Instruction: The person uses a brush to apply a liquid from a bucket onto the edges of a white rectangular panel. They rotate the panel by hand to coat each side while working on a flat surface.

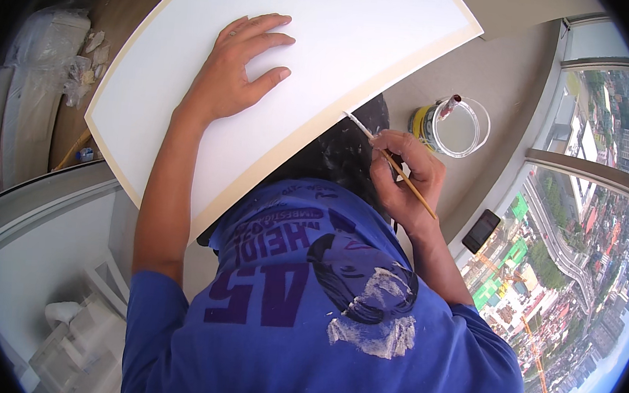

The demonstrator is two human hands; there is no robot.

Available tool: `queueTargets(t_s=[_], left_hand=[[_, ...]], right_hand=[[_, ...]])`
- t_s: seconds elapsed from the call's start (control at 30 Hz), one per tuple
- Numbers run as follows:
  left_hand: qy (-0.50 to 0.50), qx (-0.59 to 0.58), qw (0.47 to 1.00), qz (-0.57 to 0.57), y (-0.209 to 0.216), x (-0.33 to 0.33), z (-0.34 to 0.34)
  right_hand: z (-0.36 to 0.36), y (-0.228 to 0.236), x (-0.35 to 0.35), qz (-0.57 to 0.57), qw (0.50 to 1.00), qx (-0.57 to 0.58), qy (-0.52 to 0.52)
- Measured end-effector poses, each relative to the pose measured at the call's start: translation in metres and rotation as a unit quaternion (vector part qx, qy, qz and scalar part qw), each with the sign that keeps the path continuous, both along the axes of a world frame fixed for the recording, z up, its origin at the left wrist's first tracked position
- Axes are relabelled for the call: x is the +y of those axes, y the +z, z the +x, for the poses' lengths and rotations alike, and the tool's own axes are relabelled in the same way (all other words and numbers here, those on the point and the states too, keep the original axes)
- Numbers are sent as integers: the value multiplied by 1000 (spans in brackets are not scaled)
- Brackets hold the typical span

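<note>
A large white panel [327, 35] with a tan border lies tilted across my lap. Flat on its white face rests my left hand [239, 72], fingers spread and holding nothing. My right hand [408, 174] pinches a thin paintbrush [412, 182] with a wooden handle. White paint coats the brush tip, which meets the panel's near tan edge. Beyond that hand, to the right, a paint bucket [456, 130] with a yellow and dark label stands on the floor, its wire handle folded to one side. A dark red-tipped handle [451, 104] sticks up at the bucket's rim.
A dark phone [481, 231] lies on the window ledge at the right. Tall windows [589, 174] there look down on a city. Plastic-wrapped items [45, 50] stand at the far left, behind a sliding frame. White plastic pieces [82, 333] sit at the lower left.
</note>
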State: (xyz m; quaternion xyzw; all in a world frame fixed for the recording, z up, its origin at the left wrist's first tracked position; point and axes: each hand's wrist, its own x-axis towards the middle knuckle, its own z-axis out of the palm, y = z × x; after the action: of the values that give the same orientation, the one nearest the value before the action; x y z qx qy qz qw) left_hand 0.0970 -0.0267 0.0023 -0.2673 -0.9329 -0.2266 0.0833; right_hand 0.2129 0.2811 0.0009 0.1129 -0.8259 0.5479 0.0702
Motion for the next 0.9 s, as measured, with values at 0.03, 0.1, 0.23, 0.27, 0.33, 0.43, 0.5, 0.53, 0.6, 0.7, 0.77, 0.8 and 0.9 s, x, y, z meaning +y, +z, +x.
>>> queueTargets(t_s=[0.03,0.1,0.23,0.27,0.33,0.43,0.5,0.53,0.6,0.7,0.77,0.8,0.9], left_hand=[[3,4,1000,4,0,1,0],[1,7,1000,11,0,3,0],[-13,2,1000,9,3,4,-2],[-15,0,1000,5,3,3,-3],[-17,0,1000,3,3,3,-3],[-19,1,1000,2,4,4,-3],[-16,-2,1000,4,5,5,-3],[-15,-7,1000,6,6,6,-3],[-15,-11,1000,6,6,7,-3],[-15,-10,1000,1,6,8,-3],[-13,-13,1000,0,7,9,-3],[-15,-11,1000,1,7,9,-4],[-18,-8,1000,3,7,11,-4]], right_hand=[[-2,0,2,2,1000,10,-9],[-7,-1,6,6,999,28,-26],[-13,-4,10,23,996,69,-47],[-14,-4,10,28,995,79,-48],[-12,-3,8,31,995,86,-41],[-4,-2,4,23,997,73,-8],[1,1,-1,13,998,60,26],[2,-1,-3,1,998,57,34],[1,-3,-1,-8,998,57,24],[-4,-3,6,-14,999,47,6],[-9,-5,11,-13,999,51,-9],[-11,-6,14,-11,998,58,-16],[-17,-8,18,-1,997,73,-38]])
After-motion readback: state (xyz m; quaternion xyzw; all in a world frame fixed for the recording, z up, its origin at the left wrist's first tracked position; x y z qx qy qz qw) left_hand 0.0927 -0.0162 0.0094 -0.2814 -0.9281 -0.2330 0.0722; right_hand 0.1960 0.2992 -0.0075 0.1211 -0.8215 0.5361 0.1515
